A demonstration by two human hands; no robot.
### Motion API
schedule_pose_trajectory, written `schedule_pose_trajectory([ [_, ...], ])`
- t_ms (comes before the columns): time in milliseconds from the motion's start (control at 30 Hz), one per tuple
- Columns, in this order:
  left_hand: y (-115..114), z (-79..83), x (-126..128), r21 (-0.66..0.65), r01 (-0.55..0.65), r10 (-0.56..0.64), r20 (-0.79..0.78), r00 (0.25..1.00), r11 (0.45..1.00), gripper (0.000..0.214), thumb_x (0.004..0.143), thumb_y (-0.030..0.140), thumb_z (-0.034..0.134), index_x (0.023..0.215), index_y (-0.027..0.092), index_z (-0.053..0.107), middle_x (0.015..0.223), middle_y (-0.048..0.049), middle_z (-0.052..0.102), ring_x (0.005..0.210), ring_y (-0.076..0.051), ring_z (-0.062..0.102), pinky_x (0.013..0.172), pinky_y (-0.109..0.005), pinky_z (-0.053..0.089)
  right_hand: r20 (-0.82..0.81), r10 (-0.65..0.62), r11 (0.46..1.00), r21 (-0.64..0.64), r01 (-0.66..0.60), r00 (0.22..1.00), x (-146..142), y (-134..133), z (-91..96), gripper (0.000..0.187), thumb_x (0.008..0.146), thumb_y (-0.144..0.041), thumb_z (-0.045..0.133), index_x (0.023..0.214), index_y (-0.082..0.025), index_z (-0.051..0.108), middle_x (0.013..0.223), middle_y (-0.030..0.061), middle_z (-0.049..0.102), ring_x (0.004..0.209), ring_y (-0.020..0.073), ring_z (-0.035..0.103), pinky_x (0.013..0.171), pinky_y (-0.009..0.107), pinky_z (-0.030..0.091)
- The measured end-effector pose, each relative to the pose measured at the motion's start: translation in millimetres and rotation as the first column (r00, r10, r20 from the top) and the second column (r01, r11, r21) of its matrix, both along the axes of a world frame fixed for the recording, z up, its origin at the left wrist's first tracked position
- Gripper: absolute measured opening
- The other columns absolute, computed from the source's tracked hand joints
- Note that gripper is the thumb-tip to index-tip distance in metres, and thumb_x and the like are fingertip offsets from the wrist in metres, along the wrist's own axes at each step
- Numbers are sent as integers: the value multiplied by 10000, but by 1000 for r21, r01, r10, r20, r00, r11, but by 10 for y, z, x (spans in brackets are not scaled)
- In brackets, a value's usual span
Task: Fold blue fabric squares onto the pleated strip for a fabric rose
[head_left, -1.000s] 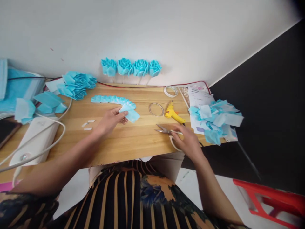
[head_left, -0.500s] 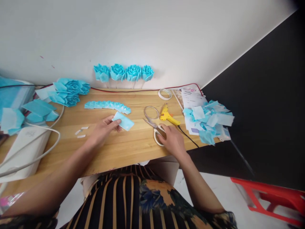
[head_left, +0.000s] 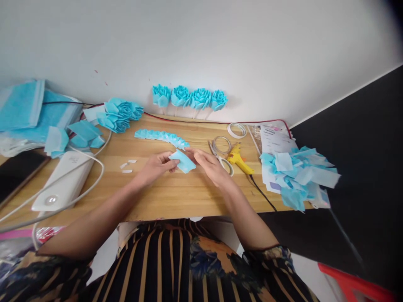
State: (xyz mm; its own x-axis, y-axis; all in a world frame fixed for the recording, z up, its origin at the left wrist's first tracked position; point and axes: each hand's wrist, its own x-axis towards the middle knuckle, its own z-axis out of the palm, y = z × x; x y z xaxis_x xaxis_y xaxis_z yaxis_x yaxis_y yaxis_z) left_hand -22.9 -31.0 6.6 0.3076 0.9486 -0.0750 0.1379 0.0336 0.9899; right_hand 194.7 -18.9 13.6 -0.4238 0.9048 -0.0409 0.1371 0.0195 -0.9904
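Observation:
A small blue fabric piece (head_left: 184,162) is pinched between the thumb and fingers of my left hand (head_left: 157,166). My right hand (head_left: 210,165) is held just right of that piece, fingers stretched out; whether its fingertips touch the fabric I cannot tell. Behind my right hand lie scissors (head_left: 231,167), partly covered by it. A curved row of folded blue petals (head_left: 160,136) runs along the table beyond both hands. Farther right rests a yellow glue gun (head_left: 239,160), and a thin ring-shaped roll (head_left: 222,139) lies beside the scissors.
Several blue fabric flowers (head_left: 190,97) on sticks lean against the wall; more flowers (head_left: 118,115) lie left. Blue scraps (head_left: 302,172) cover papers at right. A white power strip (head_left: 64,180), cable and phone (head_left: 20,174) occupy the left. Small white strips (head_left: 127,171) and a tape roll (head_left: 236,130) lie about.
My right hand has let go of the scissors and moved left to the blue fabric piece. My left hand still holds that piece, now turned slightly. The camera view has shifted left.

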Motion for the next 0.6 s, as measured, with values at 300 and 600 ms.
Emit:
schedule_pose_trajectory([
  [300,51,-69,13,20,-145,146,-34,989,989,286,796,434,649,683,190,555,592,38,510,561,-102,448,545,-232,345,-76,58,991,-117,-67,995,-198,253,10,251,780,-341,760,997,-216,742,869,-20,716,800,137,623,789,281,485],
  [600,33,23,-29,23,-132,132,-23,991,991,375,867,486,593,647,185,549,597,14,536,588,-116,489,601,-243,421,-179,-62,989,-142,36,982,-189,276,-186,290,788,-496,754,841,-227,659,757,-26,603,716,138,550,723,274,486],
])
